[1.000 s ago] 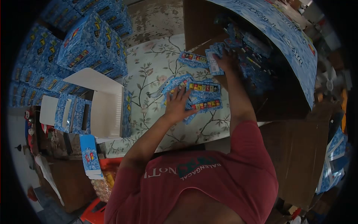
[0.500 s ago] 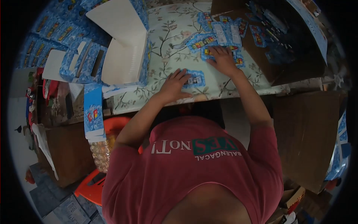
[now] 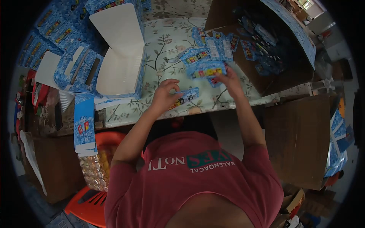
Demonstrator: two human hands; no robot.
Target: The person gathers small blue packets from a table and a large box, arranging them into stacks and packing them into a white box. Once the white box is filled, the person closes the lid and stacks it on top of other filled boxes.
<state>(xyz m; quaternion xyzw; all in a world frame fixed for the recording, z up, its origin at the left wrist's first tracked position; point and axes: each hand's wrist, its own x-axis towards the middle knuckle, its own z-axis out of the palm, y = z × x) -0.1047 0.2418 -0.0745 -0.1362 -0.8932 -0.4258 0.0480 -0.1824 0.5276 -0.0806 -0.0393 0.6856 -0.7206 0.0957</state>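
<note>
Between the thumb and fingers of my right hand (image 3: pixel 229 80) is a blue packet (image 3: pixel 205 70), raised over the table and slightly blurred. My left hand (image 3: pixel 165 95) is curled at the near side of the table, its fingers closed on the left end of another blue packet (image 3: pixel 187 95), which is tilted. Several more blue packets (image 3: pixel 219 47) lie in an overlapping pile beyond my right hand. An open white-lined box (image 3: pixel 121 72) stands to the left of my left hand.
A large cardboard box (image 3: pixel 254 72) with many packets inside lies open at the right. Blue printed boxes (image 3: pixel 57 26) are stacked at the far left. A smaller blue box (image 3: pixel 78 70) sits beside the open one. The floral tablecloth (image 3: pixel 159 41) covers the table.
My right hand has lifted a packet from the pile. My left hand, flat before, has curled and taken hold of the near packet, which now lies at a slant. The view has shifted slightly.
</note>
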